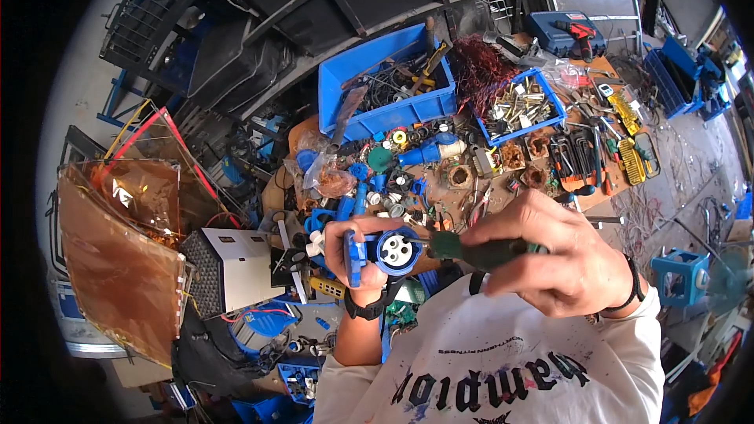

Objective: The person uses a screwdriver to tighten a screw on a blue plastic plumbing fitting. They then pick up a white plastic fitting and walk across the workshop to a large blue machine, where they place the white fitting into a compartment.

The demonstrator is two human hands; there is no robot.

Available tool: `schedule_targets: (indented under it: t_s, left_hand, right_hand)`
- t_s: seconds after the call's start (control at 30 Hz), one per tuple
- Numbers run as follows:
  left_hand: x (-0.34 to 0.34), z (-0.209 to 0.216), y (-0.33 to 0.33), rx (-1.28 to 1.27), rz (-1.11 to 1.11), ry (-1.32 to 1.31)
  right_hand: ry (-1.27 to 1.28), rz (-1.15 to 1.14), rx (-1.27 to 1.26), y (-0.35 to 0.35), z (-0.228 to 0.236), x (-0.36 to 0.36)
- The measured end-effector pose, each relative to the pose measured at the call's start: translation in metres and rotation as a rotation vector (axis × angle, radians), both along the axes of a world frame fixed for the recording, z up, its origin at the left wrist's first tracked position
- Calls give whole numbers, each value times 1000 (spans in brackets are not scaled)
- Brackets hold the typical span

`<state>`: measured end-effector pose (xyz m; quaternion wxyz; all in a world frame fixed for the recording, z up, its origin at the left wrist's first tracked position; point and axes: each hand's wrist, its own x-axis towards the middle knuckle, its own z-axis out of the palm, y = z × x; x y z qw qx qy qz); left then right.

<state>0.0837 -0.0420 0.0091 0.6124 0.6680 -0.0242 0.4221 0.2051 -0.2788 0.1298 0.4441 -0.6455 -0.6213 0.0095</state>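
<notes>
Gripping a blue socket [398,250] in the left hand [335,247], with its white, holed face turned up toward the head. On the socket's left, next to the palm, showing a blue flap [356,261]. Clasping a screwdriver [495,254] by its green handle in the right hand [550,255], just right of the socket, and aiming its shaft at the socket's side. Cannot tell about contact at the tip. Keeping both hands before a white shirt [503,326], at the near side of a cluttered bench [619,186]. Looking farther out to blue and white plastic parts, then a blue crate [408,112] of tools and cables, a tangle of red wire [477,71] and a blue tray [528,133] of metal pieces.
</notes>
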Motion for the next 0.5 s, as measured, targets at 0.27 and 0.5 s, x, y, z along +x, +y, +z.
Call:
schedule_targets:
  t_s: [0.27,0.5]
  left_hand:
    - [-5,-7,7,155,38,77]
    - [-4,4,8,221,157,136]
  right_hand:
    - [113,-434,-247,4,-2,-14]
    - [-1,84,-103,5,-7,3]
